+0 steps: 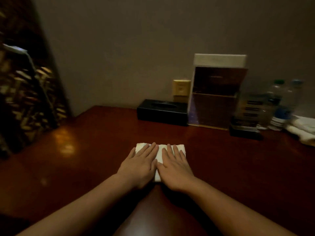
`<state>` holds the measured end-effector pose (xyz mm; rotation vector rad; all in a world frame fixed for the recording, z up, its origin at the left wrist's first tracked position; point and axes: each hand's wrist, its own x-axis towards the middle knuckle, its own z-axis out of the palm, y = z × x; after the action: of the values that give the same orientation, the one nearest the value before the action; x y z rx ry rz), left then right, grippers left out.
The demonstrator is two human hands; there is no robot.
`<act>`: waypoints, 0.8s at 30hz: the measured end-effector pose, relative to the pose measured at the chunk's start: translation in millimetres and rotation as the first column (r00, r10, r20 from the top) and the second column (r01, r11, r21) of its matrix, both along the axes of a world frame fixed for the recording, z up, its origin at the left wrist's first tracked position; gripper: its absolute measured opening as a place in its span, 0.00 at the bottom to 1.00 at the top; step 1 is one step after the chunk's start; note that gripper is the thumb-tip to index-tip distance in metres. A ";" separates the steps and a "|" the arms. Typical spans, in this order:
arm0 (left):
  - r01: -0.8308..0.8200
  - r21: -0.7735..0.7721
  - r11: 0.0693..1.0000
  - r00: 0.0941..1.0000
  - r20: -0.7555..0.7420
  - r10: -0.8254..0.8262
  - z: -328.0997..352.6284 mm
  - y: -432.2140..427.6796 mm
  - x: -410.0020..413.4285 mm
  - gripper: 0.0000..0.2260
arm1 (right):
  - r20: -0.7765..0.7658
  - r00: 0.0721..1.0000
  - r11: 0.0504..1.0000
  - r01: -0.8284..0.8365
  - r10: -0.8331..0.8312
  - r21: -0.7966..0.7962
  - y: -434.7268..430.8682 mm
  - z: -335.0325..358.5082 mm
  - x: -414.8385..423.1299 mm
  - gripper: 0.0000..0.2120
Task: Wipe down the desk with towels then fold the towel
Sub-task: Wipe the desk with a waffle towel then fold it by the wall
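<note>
**Folded towel pressed flat under both hands**

A white towel [159, 153], folded into a small rectangle, is laid near the middle of the dark red worktop [95, 150], towards its near edge. It is pressed down by the left hand [140, 165] and the right hand [175, 167], both held flat with fingers straight and slightly spread, thumbs almost touching. Along the far edge, against the wall, a black tissue box [162, 111] is set beside an upright menu holder [215, 92]. Towards the far right corner, water bottles [276, 103] and more white towels [301, 129] are seen, blurred.
</note>
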<state>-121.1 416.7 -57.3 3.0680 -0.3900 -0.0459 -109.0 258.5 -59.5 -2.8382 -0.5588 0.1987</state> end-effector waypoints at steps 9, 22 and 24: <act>-0.186 -0.016 0.982 0.982 -0.043 0.185 8.2 156.8 72.1 0.25 | 0.058 0.991 0.992 -0.119 0.121 -0.034 166.0 0.6 88.2 0.30; -0.143 -0.042 0.989 0.988 -0.068 0.140 3.7 231.7 258.1 0.24 | 0.064 0.997 0.997 0.045 -0.041 -0.058 244.7 4.3 244.5 0.33; -0.123 -0.041 0.992 0.991 -0.055 0.120 1.5 237.4 278.0 0.24 | 0.074 0.996 0.996 0.061 -0.056 -0.063 246.9 4.0 258.5 0.33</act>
<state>156.9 654.1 -55.8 3.0321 -0.1982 -0.1114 149.5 505.4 -55.5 -2.9312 -0.4914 0.1055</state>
